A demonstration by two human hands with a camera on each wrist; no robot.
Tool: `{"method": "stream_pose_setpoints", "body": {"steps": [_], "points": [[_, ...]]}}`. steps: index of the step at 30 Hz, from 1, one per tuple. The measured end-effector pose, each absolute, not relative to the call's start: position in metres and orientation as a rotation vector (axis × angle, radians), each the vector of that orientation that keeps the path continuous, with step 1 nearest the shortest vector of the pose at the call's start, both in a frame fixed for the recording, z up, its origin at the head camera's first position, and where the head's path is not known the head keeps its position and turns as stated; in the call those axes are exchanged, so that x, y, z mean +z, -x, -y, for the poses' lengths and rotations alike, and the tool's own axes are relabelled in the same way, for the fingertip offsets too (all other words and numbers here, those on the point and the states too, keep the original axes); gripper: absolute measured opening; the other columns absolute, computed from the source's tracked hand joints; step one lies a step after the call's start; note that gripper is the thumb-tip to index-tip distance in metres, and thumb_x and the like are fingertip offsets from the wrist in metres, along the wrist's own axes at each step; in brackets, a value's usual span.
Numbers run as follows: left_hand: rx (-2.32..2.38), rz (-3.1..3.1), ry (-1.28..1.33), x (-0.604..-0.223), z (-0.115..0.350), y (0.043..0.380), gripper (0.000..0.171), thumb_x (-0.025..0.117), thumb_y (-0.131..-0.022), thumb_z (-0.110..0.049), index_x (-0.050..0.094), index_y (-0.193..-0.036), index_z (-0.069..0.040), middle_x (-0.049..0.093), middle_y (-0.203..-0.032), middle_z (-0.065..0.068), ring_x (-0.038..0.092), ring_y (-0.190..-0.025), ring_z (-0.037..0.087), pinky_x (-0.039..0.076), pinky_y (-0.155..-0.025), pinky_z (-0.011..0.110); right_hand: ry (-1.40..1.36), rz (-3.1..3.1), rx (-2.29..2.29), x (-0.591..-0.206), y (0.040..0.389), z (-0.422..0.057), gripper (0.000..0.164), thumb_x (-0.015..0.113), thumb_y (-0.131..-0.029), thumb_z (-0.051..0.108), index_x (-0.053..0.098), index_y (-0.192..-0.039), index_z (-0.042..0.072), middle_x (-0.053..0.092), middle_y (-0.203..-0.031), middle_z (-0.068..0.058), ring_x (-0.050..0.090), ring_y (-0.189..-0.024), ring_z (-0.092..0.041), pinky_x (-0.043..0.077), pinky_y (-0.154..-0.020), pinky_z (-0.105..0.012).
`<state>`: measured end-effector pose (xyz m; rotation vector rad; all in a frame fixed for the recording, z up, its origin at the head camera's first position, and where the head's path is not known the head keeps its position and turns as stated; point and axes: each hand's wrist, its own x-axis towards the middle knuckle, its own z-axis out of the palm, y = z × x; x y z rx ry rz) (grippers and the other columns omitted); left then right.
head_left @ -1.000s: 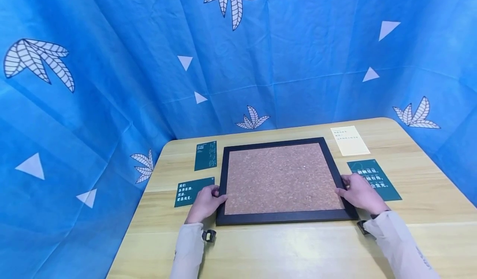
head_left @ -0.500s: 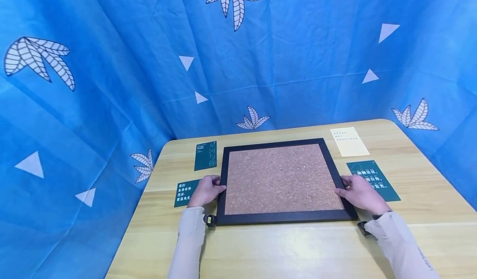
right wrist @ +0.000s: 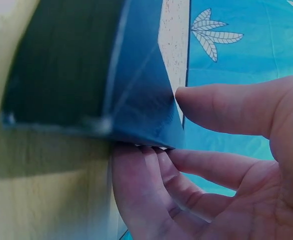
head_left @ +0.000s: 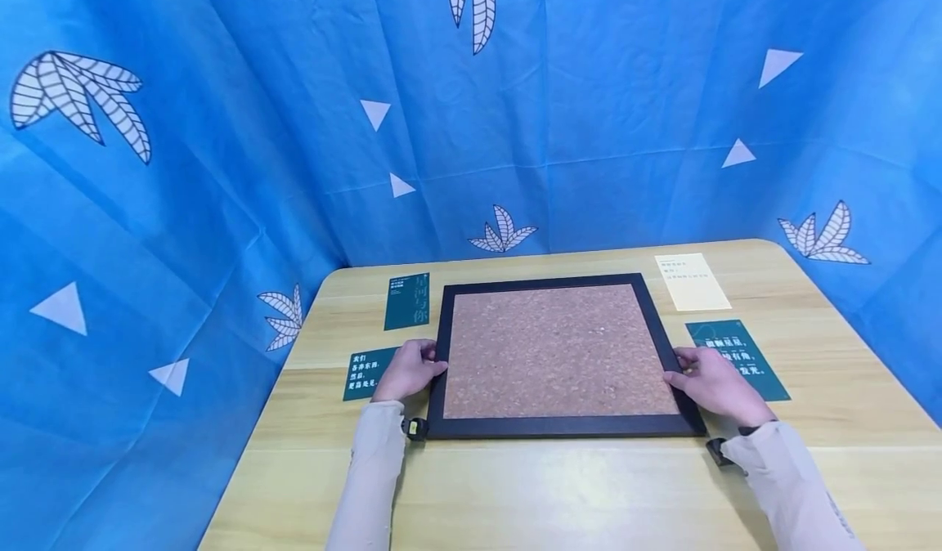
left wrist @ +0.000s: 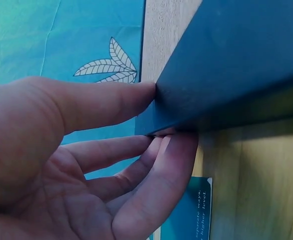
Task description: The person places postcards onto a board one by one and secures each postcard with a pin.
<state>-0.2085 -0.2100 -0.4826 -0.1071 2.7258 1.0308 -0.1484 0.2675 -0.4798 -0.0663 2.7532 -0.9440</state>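
A cork board (head_left: 552, 351) in a black frame (head_left: 559, 427) lies flat in front of me, its cork side up. My left hand (head_left: 406, 369) grips the left side of the frame, thumb on top and fingers curled under the edge, as the left wrist view shows at the frame's side (left wrist: 226, 65). On the opposite side my right hand (head_left: 717, 381) pinches the frame the same way. In the right wrist view its fingertips tuck under the frame (right wrist: 141, 100) near a corner.
Beside the board on the wooden table (head_left: 559, 494) lie green cards with white writing, one at upper left (head_left: 407, 302), a lower left card (head_left: 361, 375) partly under my left hand, and a right card (head_left: 765, 371). A cream card (head_left: 693, 281) lies at back right. Blue curtain (head_left: 618, 109) hangs behind.
My left hand has slid a little way up the frame's left side, covering more of the lower left card. My right hand keeps its hold, and the board stays put.
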Motion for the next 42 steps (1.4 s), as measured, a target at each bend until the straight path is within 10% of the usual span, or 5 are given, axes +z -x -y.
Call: {"method": "stream_pose_setpoints", "body": {"steps": [12,20,42], "points": [[1.037,-2.698,0.164,-0.476,0.217,0.205,0.052,0.072,-0.097,-0.017,0.057,-0.144,-0.003,0.065,-0.114,0.011,0.062,-0.096,0.023,0.051,-0.086,0.034,0.037,-2.827,-1.01,-0.463,0.158,-0.274,0.059,0.06,-0.103,0.028,0.049,-0.142,-0.015,0.07,-0.118,-0.027,0.068,-0.088,-0.025,0.052,-0.074,-0.037],[1.042,-2.695,0.133,-0.476,0.217,0.207,0.051,0.071,-0.097,-0.016,0.057,-0.143,-0.001,0.065,-0.113,0.011,0.061,-0.096,0.023,0.051,-0.084,0.034,-0.12,-2.866,-1.052,-0.444,0.178,-0.305,0.066,0.051,-0.107,0.038,0.043,-0.145,-0.015,0.058,-0.131,-0.039,0.06,-0.114,-0.052,0.053,-0.086,-0.057],[1.022,-2.708,0.096,-0.48,0.212,0.209,0.053,0.072,-0.097,-0.018,0.056,-0.144,0.0,0.066,-0.117,0.012,0.061,-0.098,0.024,0.053,-0.09,0.039,-0.383,-2.872,-1.004,-0.437,0.228,-0.346,0.067,0.052,-0.104,0.032,0.04,-0.142,-0.021,0.048,-0.138,-0.045,0.052,-0.12,-0.058,0.048,-0.097,-0.067]]}}
